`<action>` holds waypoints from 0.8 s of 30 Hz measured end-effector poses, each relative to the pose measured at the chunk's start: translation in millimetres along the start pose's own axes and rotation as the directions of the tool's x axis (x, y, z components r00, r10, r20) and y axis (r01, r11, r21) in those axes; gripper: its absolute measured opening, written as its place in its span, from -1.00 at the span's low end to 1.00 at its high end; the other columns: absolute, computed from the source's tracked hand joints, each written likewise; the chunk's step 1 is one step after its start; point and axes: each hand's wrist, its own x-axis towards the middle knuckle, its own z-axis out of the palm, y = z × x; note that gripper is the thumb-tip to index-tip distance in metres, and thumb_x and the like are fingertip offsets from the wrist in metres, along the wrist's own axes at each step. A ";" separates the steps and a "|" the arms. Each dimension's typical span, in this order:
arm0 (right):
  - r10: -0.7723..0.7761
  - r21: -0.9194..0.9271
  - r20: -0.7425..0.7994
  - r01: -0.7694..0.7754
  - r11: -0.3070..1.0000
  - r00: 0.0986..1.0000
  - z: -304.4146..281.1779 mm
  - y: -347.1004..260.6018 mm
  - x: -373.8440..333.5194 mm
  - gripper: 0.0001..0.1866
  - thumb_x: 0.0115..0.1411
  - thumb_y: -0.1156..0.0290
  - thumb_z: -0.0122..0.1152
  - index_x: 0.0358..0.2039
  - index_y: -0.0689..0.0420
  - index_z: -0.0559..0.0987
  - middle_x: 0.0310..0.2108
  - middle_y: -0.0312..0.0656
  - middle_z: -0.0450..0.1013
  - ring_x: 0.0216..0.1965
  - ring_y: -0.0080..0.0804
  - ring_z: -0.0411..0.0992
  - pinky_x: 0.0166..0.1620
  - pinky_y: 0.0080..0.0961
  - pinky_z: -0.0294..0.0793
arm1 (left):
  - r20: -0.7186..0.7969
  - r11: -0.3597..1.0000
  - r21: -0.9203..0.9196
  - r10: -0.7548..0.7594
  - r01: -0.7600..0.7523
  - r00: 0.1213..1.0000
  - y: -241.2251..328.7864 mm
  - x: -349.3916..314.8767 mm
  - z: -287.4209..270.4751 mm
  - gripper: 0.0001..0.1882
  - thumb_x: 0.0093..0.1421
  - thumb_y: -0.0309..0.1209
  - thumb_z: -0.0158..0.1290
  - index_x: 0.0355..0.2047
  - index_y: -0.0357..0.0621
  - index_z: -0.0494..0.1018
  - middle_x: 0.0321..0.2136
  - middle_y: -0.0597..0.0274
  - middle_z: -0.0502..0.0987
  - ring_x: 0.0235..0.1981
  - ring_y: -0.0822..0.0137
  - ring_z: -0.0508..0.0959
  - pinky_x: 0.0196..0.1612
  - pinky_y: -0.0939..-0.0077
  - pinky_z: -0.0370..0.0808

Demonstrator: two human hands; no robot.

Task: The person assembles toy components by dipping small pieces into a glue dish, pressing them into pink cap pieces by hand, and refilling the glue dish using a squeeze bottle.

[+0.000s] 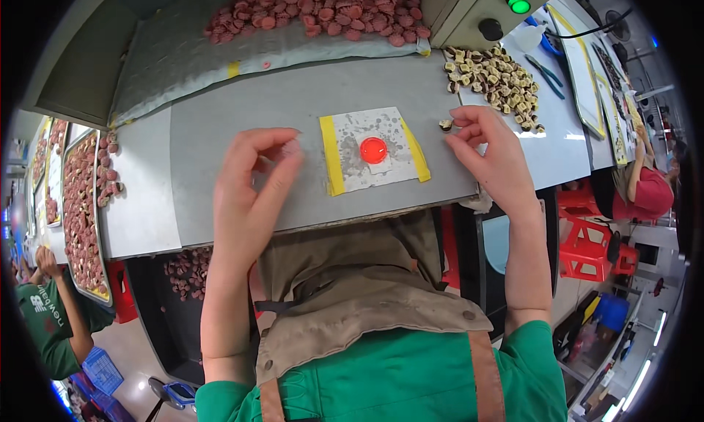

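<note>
1 red disc (373,151) lies flat, 1 cream-brown piece (445,125) to its right.

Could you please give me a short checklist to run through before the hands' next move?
1. Red disc lying within the white sheet: ok.
2. Yellow tape along the sheet's left and right edges: ok.
3. Left hand off the sheet: ok.
4. Left fingertips firmly holding something: cannot tell, too blurred.
5. Small cream-and-dark piece gripped by the right hand: cannot tell.
6. Green light lit: ok.
</note>
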 end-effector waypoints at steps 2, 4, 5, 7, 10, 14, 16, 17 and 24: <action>-0.028 -0.059 -0.027 0.026 0.998 0.999 2.1 -5.2 2.8 -0.75 0.09 0.54 0.19 -0.19 0.24 0.47 -0.29 -0.25 0.41 -0.35 -0.54 0.41 -0.27 -0.60 0.40 | 0.070 0.926 -0.344 -0.140 0.156 0.988 8.1 -6.7 12.3 -0.78 0.17 -0.53 0.06 -0.15 -0.20 0.43 -0.28 0.34 0.45 -0.24 0.49 0.41 -0.14 0.61 0.36; -0.055 -0.109 -0.025 0.052 0.993 0.998 6.4 -5.5 5.6 -0.78 0.10 0.54 0.18 -0.21 0.23 0.48 -0.30 -0.24 0.41 -0.37 -0.54 0.40 -0.28 -0.60 0.40 | 0.190 0.673 -0.686 -0.202 0.277 0.961 14.9 -10.1 26.5 -0.77 0.22 -0.50 0.03 -0.11 -0.22 0.39 -0.26 0.40 0.43 -0.19 0.59 0.38 -0.08 0.66 0.34; -0.084 -0.151 -0.023 0.080 0.985 0.996 7.3 -4.8 6.8 -0.80 0.10 0.55 0.17 -0.22 0.23 0.49 -0.30 -0.24 0.40 -0.38 -0.53 0.39 -0.29 -0.59 0.40 | 0.198 0.594 -0.758 -0.183 0.269 0.963 12.0 -10.7 34.7 -0.75 0.24 -0.47 0.02 -0.08 -0.21 0.39 -0.23 0.36 0.45 -0.17 0.56 0.41 -0.03 0.63 0.34; -0.111 -0.170 -0.008 0.108 0.980 0.994 8.1 -7.2 9.5 -0.81 0.11 0.55 0.17 -0.22 0.22 0.49 -0.31 -0.24 0.40 -0.39 -0.53 0.39 -0.30 -0.59 0.40 | 0.219 0.516 -0.807 -0.194 0.289 0.956 9.8 -9.1 38.5 -0.73 0.25 -0.46 0.00 -0.04 -0.20 0.37 -0.19 0.32 0.45 -0.16 0.54 0.43 -0.05 0.63 0.35; -0.123 -0.165 0.022 0.125 0.978 0.992 7.2 -6.0 13.3 -0.80 0.11 0.56 0.16 -0.21 0.21 0.50 -0.31 -0.23 0.40 -0.40 -0.52 0.39 -0.29 -0.59 0.40 | 0.238 0.420 -0.857 -0.191 0.298 0.952 4.9 -8.0 40.6 -0.71 0.27 -0.43 -0.02 -0.01 -0.20 0.37 -0.16 0.30 0.46 -0.16 0.51 0.45 -0.05 0.60 0.36; -0.063 -0.133 0.009 0.063 0.989 0.998 8.1 -10.6 10.3 -0.77 0.10 0.56 0.16 -0.19 0.21 0.50 -0.31 -0.22 0.40 -0.39 -0.51 0.41 -0.27 -0.59 0.41 | 0.276 0.349 -0.873 -0.225 0.342 0.935 2.9 -11.4 34.6 -0.72 0.29 -0.42 -0.05 0.00 -0.20 0.37 -0.17 0.33 0.46 -0.16 0.51 0.45 -0.03 0.57 0.37; -0.072 -0.121 0.006 0.073 0.990 0.997 9.3 -10.5 12.2 -0.78 0.10 0.55 0.17 -0.19 0.21 0.50 -0.32 -0.21 0.41 -0.39 -0.49 0.42 -0.26 -0.59 0.42 | 0.273 0.295 -0.899 -0.204 0.325 0.940 -5.7 -11.5 35.7 -0.70 0.29 -0.44 -0.06 0.02 -0.19 0.35 -0.12 0.27 0.45 -0.14 0.51 0.45 -0.02 0.59 0.37; -0.089 -0.116 -0.006 0.087 0.989 0.996 9.6 -11.4 11.1 -0.79 0.10 0.55 0.17 -0.20 0.22 0.50 -0.32 -0.20 0.41 -0.38 -0.48 0.42 -0.25 -0.59 0.42 | 0.265 0.238 -0.923 -0.173 0.301 0.949 -8.7 -13.2 35.6 -0.68 0.29 -0.46 -0.07 0.04 -0.19 0.32 -0.07 0.22 0.44 -0.11 0.50 0.44 -0.01 0.62 0.38; -0.117 -0.271 0.026 0.120 0.955 0.993 13.4 -16.2 12.7 -0.83 0.13 0.53 0.15 -0.24 0.23 0.50 -0.34 -0.18 0.41 -0.38 -0.40 0.43 -0.27 -0.56 0.42 | 0.249 0.220 -0.930 -0.209 0.294 0.946 -8.6 -11.0 33.3 -0.68 0.30 -0.46 -0.09 0.06 -0.22 0.31 -0.09 0.25 0.45 -0.10 0.52 0.44 -0.01 0.63 0.38</action>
